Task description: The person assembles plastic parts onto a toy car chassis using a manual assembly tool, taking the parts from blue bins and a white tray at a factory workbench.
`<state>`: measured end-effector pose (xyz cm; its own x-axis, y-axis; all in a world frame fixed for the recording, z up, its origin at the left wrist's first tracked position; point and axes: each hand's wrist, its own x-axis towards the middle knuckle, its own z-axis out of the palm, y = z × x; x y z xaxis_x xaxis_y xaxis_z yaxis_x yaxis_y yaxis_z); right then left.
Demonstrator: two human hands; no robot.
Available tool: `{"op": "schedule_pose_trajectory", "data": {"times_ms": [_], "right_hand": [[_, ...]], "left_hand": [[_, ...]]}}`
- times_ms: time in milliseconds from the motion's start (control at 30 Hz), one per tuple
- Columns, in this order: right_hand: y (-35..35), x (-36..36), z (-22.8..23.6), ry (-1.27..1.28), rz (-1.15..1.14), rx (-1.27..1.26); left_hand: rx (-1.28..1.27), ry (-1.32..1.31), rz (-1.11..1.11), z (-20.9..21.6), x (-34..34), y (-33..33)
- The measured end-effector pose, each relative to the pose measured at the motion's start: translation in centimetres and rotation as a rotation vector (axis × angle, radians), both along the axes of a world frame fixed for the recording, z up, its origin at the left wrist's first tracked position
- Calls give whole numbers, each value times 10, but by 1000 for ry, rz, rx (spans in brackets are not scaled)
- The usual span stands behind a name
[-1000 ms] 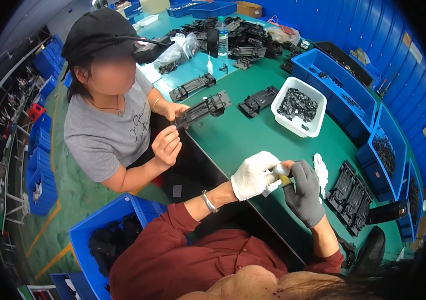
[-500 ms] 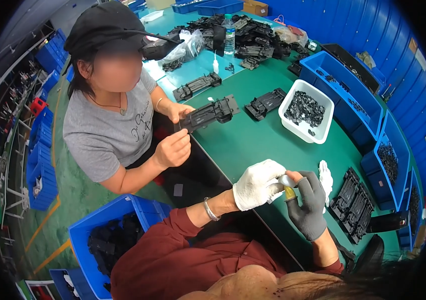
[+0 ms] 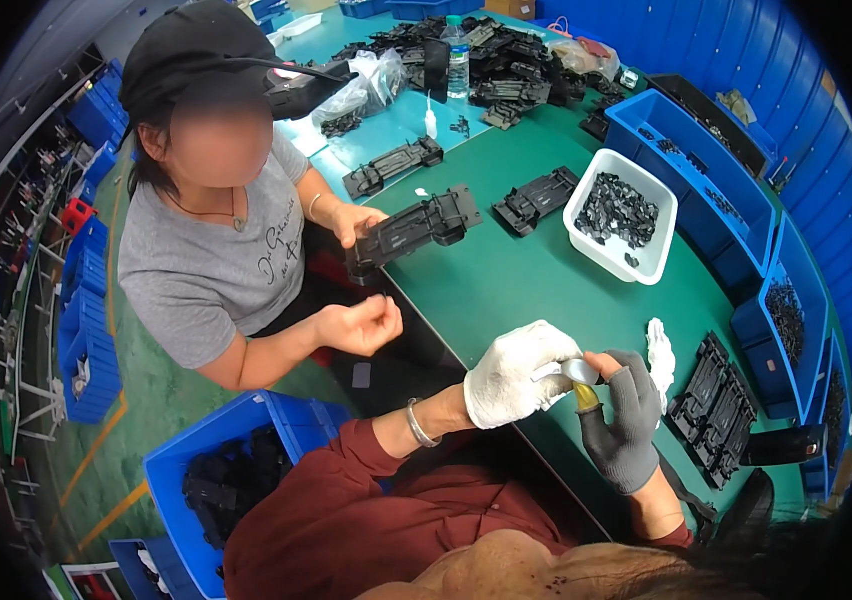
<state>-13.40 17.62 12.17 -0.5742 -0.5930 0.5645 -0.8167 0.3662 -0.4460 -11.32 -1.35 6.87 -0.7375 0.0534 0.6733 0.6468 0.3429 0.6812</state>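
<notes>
My left hand (image 3: 518, 378), in a white glove, is closed, its fingertips pinched near a small grey rounded piece (image 3: 578, 371). My right hand (image 3: 628, 425), in a grey glove with bare fingers showing, meets it there, closed with its index finger at that piece. Its thumb end is covered in something yellow (image 3: 586, 398). What the left fingertips hold is hidden. Both hands are above the green table's near edge. Beside the right hand lies a crumpled white glove (image 3: 660, 355); past it are black plastic chassis-like parts (image 3: 714, 410), side by side.
Across the corner, a co-worker's hand (image 3: 354, 222) holds a black chassis-like part (image 3: 418, 232). A white tub (image 3: 578, 235) contains small black pieces. Blue bins (image 3: 771, 375) line the right edge. Another blue bin (image 3: 171, 480) with black parts stands at lower left.
The co-worker's other hand has come off the black part and moved slightly down and nearer me, fingers curled. My hands keep nearly the same pose; the view has shifted slightly.
</notes>
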Motion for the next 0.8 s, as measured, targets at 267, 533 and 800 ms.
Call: {"op": "schedule_pose_trajectory", "data": {"times_ms": [267,533,800], "right_hand": [[0,-1,1,3,14,3],[0,0,3,2,25,6],[0,1,2,19,27,9]], "left_hand": [[-2,2,14,-4,-1,0],[24,-4,6,-2,1,0],[30,1,-9,0,2,1]]}}
